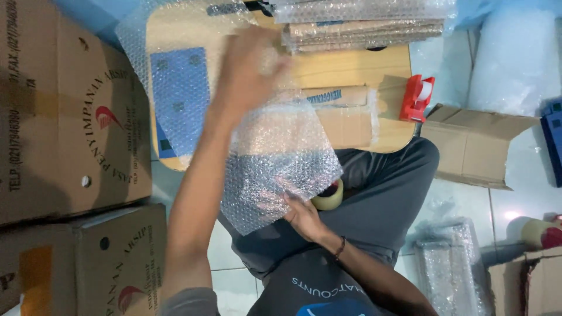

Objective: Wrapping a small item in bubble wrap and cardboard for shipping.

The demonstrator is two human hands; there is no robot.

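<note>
Your left hand (249, 70) grips the clear bubble-wrapped flat parcel's (278, 161) top; your right hand (301, 215) pinches its lower edge over the pale wooden worktop (345, 67).

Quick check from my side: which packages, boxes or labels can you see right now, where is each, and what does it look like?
Bubble-wrapped parcel: centre, held by the left hand and right hand.
Two brown cartons: left, round red-and-black emblem.
Open brown carton: right, flaps open.
Wrapped flat packs: stacked, top.
Blue rectangular label: under wrap, upper left.
</note>
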